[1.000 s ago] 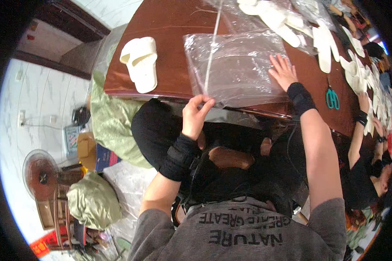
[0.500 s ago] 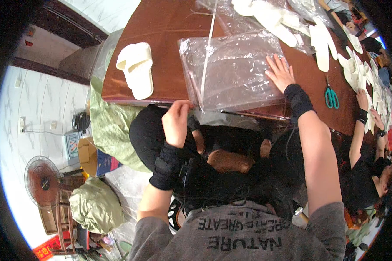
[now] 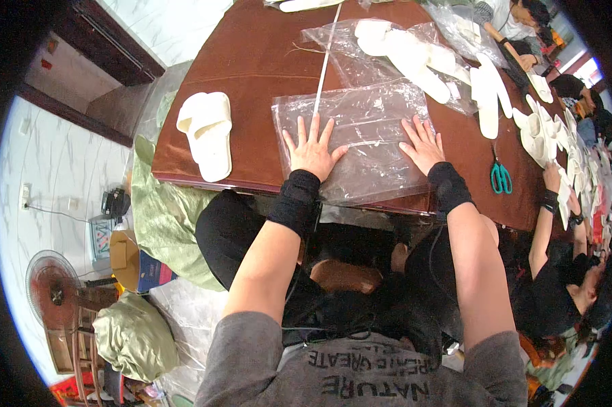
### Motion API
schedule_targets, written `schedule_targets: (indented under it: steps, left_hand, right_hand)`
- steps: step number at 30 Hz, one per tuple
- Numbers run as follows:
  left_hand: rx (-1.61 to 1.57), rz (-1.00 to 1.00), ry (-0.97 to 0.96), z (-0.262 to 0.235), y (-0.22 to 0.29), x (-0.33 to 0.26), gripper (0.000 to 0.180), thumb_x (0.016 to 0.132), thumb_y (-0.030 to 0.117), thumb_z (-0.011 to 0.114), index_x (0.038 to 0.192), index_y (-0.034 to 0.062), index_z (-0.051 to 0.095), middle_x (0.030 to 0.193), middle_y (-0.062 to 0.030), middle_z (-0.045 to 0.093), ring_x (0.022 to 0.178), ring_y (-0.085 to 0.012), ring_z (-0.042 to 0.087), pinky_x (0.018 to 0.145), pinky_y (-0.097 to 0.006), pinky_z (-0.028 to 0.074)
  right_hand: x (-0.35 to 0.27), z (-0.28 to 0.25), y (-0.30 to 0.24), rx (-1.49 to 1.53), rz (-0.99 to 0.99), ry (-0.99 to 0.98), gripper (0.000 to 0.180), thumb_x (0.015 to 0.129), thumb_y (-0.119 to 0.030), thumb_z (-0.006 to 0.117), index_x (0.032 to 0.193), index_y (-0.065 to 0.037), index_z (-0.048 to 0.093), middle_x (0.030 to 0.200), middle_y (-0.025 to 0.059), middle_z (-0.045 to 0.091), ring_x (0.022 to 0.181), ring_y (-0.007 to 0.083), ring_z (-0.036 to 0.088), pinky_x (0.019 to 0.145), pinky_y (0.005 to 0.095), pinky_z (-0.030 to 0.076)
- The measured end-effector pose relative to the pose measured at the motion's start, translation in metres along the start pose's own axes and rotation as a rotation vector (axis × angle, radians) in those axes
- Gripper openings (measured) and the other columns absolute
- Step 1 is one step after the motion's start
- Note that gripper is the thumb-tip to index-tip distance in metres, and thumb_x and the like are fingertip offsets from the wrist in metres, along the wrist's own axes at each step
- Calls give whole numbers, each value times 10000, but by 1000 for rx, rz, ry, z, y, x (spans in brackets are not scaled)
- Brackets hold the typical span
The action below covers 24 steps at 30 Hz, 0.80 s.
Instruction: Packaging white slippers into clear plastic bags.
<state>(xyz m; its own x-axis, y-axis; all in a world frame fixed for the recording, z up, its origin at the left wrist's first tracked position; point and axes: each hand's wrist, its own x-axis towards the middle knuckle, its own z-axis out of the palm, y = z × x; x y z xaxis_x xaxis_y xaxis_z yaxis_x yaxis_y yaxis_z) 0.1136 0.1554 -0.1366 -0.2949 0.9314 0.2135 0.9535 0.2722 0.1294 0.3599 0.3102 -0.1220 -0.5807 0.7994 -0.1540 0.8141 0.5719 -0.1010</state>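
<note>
Crinkled clear plastic bags [image 3: 364, 139] are lying flat on the brown table [image 3: 252, 61], seemingly stacked; left hand [image 3: 311, 148] and right hand [image 3: 423, 144] are pressing down, fingers spread.

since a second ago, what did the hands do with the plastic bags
The left hand came up from the table's near edge and now lies flat, fingers spread, on the clear plastic bags. The right hand stayed pressed on them. The white slippers and scissors stayed put.

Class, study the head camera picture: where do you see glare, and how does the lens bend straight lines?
Head view: glare streaks the clear plastic bags under the left hand and right hand; the brown table edge bows from fisheye distortion; dark vignette rings the rim.
</note>
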Motion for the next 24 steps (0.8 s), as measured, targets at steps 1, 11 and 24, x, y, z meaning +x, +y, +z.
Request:
schedule_targets:
  steps: [1, 11, 24]
  left_hand:
    - [-1, 7, 1, 1, 0, 3, 730, 853, 662, 445, 1448, 254, 341, 1556, -72, 187, 1426, -370, 130, 1065, -690, 103]
    - [-113, -66, -123, -17, -9, 13, 793, 807, 659, 538, 1449, 237, 343, 1555, -93, 190, 1431, -371, 120, 1079, -673, 85]
    - [-306, -692, 339, -62, -251, -1, 430, 837, 121, 535, 1265, 126, 506, 1251, -155, 560, 1172, -316, 524, 942, -495, 433]
  right_hand:
    - [-1, 0, 0, 0, 3, -10, 653, 930, -579, 370, 1499, -359, 136, 1587, 27, 49, 1454, 291, 52, 1147, 548, 62]
    - [-40, -46, -26, 155, -415, 143, 538, 846, -358, 640, 1351, -242, 495, 1454, 111, 382, 1372, 316, 303, 1114, 516, 238]
    - [-51, -30, -46, 95, -292, -170, 728, 853, -341, 638, 1473, -340, 257, 1570, 63, 138, 1447, 307, 101, 1127, 599, 117]
